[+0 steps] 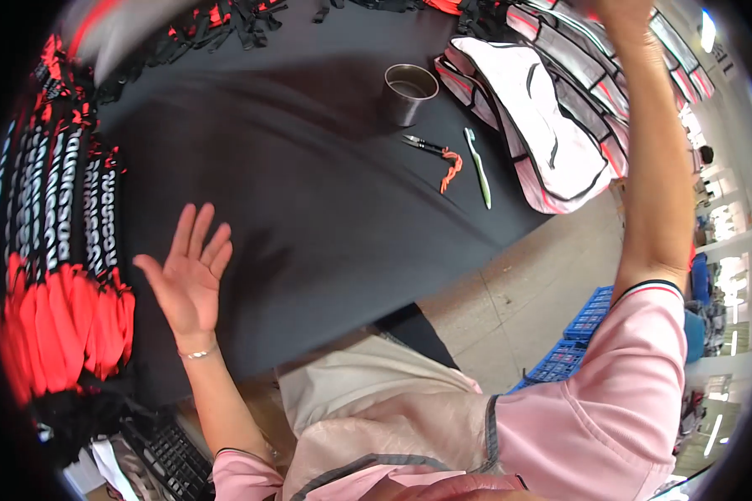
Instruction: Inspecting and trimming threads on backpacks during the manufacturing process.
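My left hand [191, 280] is open, palm turned up toward me, fingers [194, 235] spread and slightly fanned, thumb out to the left, holding nothing. It hovers over the near-left part of the black cloth [309, 209] that covers the table, and I cannot tell whether the back of the hand touches the cloth. A thin bracelet [197, 354] sits on that wrist.

My right arm [656, 175] is raised high along the right side, its hand running out past the top edge, so I cannot tell how those fingers stand or whether they hold anything.

Taking the black cloth as the landmark: just beside its left edge, close to my left hand, lies a stack of black straps with white lettering and red ends [63, 275]. On the cloth's far right part stands a small metal cup [408, 93], upright. Just nearer than the cup lie small black snips [423, 146], touching or nearly touching a scrap of orange-red ribbon [451, 169], and just right of those a pale green toothbrush [479, 169]. At the cloth's right edge lie pink and white garment pieces with dark trim [534, 117]. Along its far edge lies a pile of black and red strap pieces [226, 25]. Below its right edge, on the floor, stand blue crates [576, 342].
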Demonstrator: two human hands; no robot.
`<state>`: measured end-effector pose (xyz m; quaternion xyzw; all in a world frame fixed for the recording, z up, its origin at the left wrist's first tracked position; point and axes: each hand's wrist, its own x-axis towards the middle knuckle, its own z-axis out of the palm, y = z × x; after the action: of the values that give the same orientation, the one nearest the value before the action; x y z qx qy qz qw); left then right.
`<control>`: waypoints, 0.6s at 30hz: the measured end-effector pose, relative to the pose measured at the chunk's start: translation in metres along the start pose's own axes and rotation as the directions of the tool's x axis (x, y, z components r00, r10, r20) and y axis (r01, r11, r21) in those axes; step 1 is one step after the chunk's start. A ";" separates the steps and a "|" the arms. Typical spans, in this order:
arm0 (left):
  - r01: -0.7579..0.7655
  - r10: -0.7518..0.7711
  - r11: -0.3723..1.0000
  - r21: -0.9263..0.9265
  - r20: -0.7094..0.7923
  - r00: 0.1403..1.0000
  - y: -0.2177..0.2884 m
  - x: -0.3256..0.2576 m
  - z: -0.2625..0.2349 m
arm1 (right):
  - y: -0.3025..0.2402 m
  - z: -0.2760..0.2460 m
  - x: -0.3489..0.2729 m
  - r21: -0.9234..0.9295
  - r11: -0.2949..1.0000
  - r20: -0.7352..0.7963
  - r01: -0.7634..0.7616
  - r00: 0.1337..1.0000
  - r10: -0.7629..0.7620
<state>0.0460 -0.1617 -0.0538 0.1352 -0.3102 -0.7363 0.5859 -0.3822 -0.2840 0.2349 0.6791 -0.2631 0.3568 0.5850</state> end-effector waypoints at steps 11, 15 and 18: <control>-0.410 0.421 0.904 0.120 -0.095 0.902 -0.046 -0.185 0.055 | -0.154 -0.045 -0.065 0.439 0.889 0.025 -0.126 0.991 0.129; -0.433 0.450 0.891 0.140 -0.131 0.883 -0.054 -0.214 0.024 | -0.143 -0.028 -0.099 0.539 0.816 0.072 -0.210 0.976 0.204; -0.347 0.341 0.937 -0.036 -0.106 0.934 -0.062 -0.215 -0.003 | -0.154 -0.012 -0.176 0.477 0.728 0.405 -0.492 0.858 0.315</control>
<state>0.0585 0.0482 -0.1293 0.0988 -0.2798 -0.6231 0.7236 -0.3719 -0.2553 0.0033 0.7917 -0.3727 0.4323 0.2178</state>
